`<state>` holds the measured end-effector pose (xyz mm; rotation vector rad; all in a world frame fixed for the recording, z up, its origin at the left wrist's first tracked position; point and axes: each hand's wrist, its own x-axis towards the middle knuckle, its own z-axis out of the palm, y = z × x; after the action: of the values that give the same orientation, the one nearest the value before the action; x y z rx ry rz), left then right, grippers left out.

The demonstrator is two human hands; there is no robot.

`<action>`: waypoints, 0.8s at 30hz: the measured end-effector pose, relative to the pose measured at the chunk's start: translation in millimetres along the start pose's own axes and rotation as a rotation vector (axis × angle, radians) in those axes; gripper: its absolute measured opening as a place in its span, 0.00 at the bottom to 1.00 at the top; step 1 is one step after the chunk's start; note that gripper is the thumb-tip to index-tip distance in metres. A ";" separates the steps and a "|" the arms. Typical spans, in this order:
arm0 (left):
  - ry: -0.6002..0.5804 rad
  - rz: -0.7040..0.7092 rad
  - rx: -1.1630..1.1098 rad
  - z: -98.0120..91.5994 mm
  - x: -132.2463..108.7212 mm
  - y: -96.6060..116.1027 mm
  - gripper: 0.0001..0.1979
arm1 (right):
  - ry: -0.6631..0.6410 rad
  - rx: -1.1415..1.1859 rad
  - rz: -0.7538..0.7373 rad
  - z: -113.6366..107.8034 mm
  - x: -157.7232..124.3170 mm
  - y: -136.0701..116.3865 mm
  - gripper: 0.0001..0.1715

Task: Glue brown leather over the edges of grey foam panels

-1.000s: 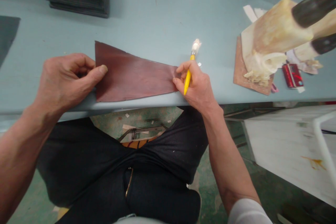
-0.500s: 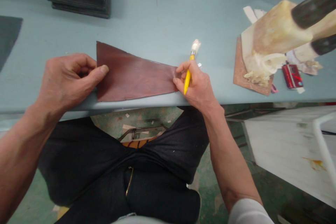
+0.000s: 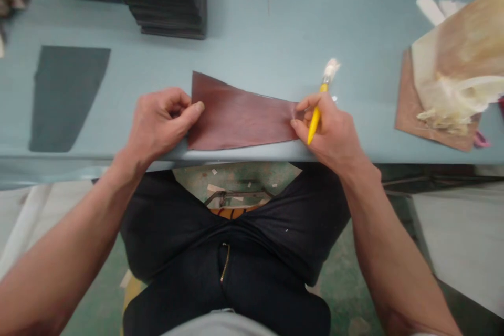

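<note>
A reddish-brown tapered sheet (image 3: 240,115) lies near the table's front edge, its wide end to the left. My left hand (image 3: 163,121) pinches that wide end, thumb on top. At the narrow end, my right hand (image 3: 331,128) grips the sheet between thumb and fingertips. The same hand also holds a yellow brush (image 3: 315,124) slanting across the fingers, its whitish bristles pointing away from me. Over to the left, a dark grey tapered piece (image 3: 66,97) lies flat on the table, touched by neither hand.
Tall stacks of dark sheets (image 3: 173,0) stand at the back left of the blue-green table (image 3: 271,47). On the right, a glue-crusted container (image 3: 460,58) rests on a brown piece (image 3: 405,97), with white scraps (image 3: 431,10) behind it.
The view has swung to the left, so the whole dark grey piece now shows and most things appear farther right. Both hands keep their hold on the brown sheet.
</note>
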<state>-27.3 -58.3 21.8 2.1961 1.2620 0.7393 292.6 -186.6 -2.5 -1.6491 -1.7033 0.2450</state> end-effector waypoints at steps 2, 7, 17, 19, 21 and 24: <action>-0.005 -0.009 -0.015 1.3 -1.3 0.2 0.17 | 0.000 -0.033 0.012 -0.6 -1.0 -0.6 0.14; -0.044 -0.024 -0.012 0.1 -4.4 1.0 0.17 | -0.009 -0.110 0.080 -2.6 -1.8 -5.3 0.14; -0.069 0.020 0.043 -3.1 -5.3 -3.8 0.14 | -0.044 -0.168 0.140 -5.6 2.3 -13.1 0.18; -0.067 0.021 0.087 -2.0 -5.7 -4.6 0.13 | -0.038 -0.179 0.127 -5.6 2.9 -13.5 0.18; -0.068 0.015 0.132 -1.0 -5.6 -4.1 0.13 | -0.022 -0.180 0.113 -5.3 2.7 -13.2 0.18; -0.074 0.002 0.196 -0.5 -4.6 -2.2 0.13 | 0.000 -0.188 0.095 -4.6 1.6 -11.8 0.18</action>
<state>-30.9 -61.4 19.8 2.3566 1.3447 0.5488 286.3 -188.6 8.5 -1.8696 -1.6936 0.1329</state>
